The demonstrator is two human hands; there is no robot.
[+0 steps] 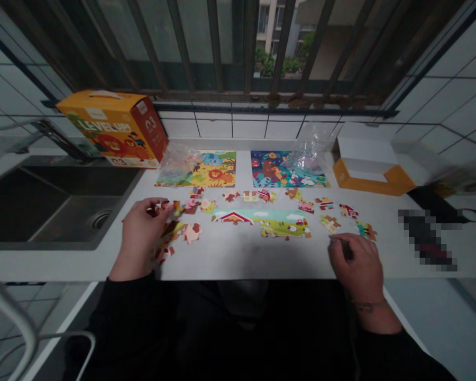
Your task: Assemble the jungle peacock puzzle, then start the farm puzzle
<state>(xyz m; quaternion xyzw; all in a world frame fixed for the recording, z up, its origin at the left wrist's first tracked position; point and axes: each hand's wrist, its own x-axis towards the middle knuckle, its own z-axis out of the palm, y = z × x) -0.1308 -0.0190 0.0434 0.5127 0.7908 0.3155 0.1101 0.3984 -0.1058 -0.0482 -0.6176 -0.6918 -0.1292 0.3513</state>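
My left hand (140, 227) is at the left of the white counter, thumb and index finger pinched on a small jigsaw puzzle piece, mostly hidden by the fingers. Beside and below it lie loose pieces, among them a pink and brown puzzle piece (192, 233). At the centre is a partly joined puzzle (284, 228) with a red roof, sky and a green field with sheep. My right hand (359, 262) rests on the counter with fingers curled and nothing visible in them. Close above it lie a green and tan puzzle piece (330, 223) and a multicoloured puzzle piece (367, 230).
Two picture sheets, one with lions (218, 169) and one dark blue (267, 172), lie behind the pieces under crumpled clear plastic bags (311, 151). An orange puzzle box (111, 129) stands back left beside the sink (59, 211). An opened orange-white box (371, 180) sits back right.
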